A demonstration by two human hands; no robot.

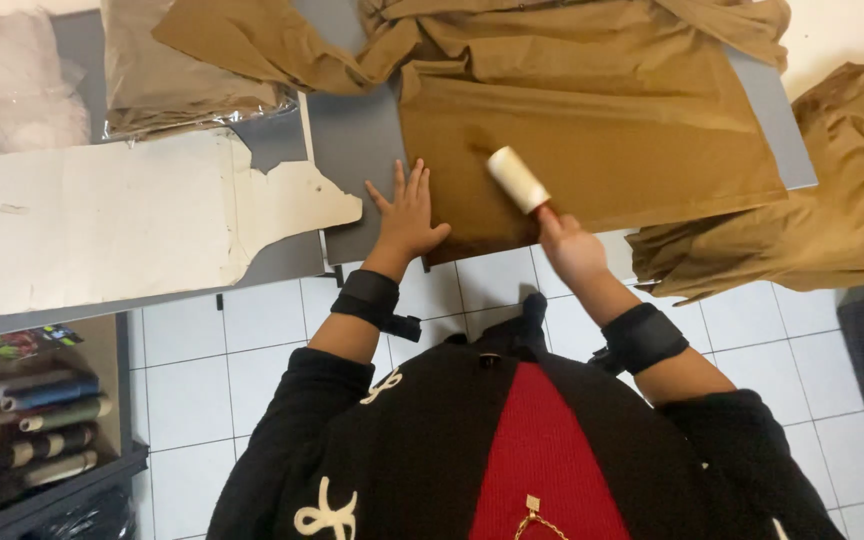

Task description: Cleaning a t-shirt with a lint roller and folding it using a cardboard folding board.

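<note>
We see fabric rolls [52,415] shelved low left above white floor tiles [252,350]. On the grey table [352,140], our left hand [407,215] lies flat, grip open, at the brown garment's [592,130] near edge; our right hand [567,245] clasps the lint roller [518,180], handle hidden.

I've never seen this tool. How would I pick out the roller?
Find the brown garment spread flat on the grey table. The lint roller lies on its lower edge, held by the right hand: a pale cylinder, the only white thing on the cloth.
</note>
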